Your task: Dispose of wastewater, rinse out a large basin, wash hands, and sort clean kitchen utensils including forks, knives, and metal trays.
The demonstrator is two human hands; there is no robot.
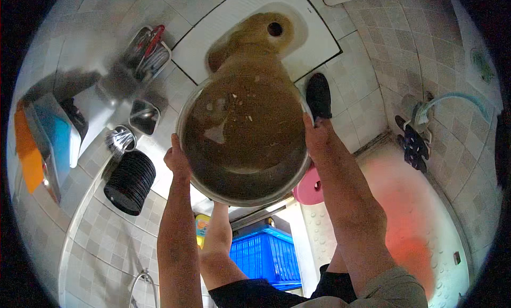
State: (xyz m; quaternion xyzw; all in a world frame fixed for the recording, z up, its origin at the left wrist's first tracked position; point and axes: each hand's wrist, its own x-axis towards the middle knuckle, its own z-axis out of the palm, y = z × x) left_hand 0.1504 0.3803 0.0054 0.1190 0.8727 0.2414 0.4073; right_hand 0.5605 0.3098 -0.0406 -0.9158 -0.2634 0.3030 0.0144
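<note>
A large round metal basin [243,186] is tilted away from me, and murky brown water [255,108] with small bits in it pours over its far rim. The stream runs into a white squat toilet [315,40] set in the floor, near its dark drain hole [275,29]. My left hand [177,158] grips the basin's left rim with the thumb up. On the right side, my right hand [317,136] holds the rim at a handle. The fingers of both hands are partly hidden.
A black shoe [318,94] is on my foot by the toilet's right edge. At left are a stack of black plates or bowls [131,183], metal containers [144,116] and utensils [153,48]. Below are a blue plastic crate [265,254], a pink stool [309,187] and a yellow container [202,228].
</note>
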